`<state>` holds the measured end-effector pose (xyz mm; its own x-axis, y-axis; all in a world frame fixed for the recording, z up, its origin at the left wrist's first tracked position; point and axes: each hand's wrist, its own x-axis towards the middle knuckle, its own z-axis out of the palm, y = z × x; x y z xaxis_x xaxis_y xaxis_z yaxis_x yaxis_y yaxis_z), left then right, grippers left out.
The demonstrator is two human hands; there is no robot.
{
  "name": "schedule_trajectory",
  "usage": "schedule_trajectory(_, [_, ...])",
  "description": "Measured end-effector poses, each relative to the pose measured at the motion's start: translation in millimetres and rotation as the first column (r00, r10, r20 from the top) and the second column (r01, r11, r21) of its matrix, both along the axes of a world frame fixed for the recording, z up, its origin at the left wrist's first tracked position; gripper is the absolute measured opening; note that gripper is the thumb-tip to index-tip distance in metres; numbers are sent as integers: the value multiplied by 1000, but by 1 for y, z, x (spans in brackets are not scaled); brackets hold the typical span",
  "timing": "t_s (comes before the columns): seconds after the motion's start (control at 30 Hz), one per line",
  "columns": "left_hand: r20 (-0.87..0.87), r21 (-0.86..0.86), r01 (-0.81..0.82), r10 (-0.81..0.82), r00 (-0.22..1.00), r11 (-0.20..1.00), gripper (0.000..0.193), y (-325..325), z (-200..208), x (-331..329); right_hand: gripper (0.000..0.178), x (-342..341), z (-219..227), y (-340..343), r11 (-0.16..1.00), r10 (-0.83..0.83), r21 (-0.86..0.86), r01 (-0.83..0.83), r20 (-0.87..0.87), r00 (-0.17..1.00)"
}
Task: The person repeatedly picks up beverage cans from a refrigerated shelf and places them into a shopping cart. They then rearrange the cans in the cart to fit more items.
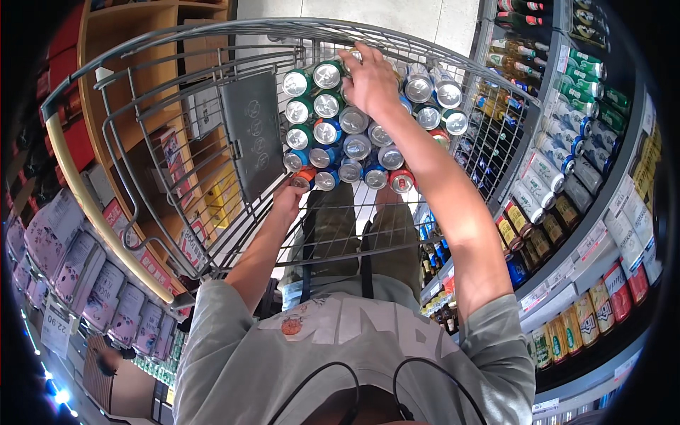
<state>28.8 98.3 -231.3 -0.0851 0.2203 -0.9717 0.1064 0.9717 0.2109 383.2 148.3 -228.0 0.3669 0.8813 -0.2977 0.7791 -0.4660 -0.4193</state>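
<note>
Beverage cans [326, 105] stand upright in packed rows inside a wire shopping cart [255, 244], their silver lids facing up. Over the far rows reaches my right hand [373, 81], fingers curled down around a can [350, 57] that is mostly covered by them. At the near left corner of the group, my left hand [287, 199] has its fingers against an orange can [304, 177]; part of those fingers is hidden by the can and cart wires. A red can [401, 180] stands at the near right corner of the group.
A grey plastic flap [252, 134] and yellow handle [106, 219] are on the cart's left. Shelves of cans and bottles [567, 156] curve along the right. Wooden shelving [117, 42] and pink-patterned packs [60, 230] stand left. Pale floor tiles [397, 15] lie beyond the cart.
</note>
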Motion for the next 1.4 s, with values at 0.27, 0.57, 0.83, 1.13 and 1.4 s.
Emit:
schedule_trajectory(0.27, [49, -170, 173, -167, 985, 970, 46, 9, -13, -9, 66, 1, -4, 0, 999, -15, 33, 16, -10, 1000])
schedule_trajectory(0.57, [102, -143, -206, 222, 970, 968, 43, 4, -12, -5, 66, 3, -3, 2, 1000, -18, 22, 19, -40, 999])
schedule_trajectory(0.83, [74, -145, -310, 323, 944, 940, 33, 6, -20, -1, 66, 7, 4, -1, 998, -48, -45, 44, -91, 995])
schedule_trajectory(1.13, [-31, -291, -295, 299, 954, 910, 51, 11, -1, 19, 63, 7, -9, -6, 999, -37, 11, 38, -61, 997])
schedule_trajectory(1.4, [61, -438, -259, 315, 947, 861, 49, 6, 2, 30, 64, 6, -5, 0, 998, -56, -19, 55, -55, 997])
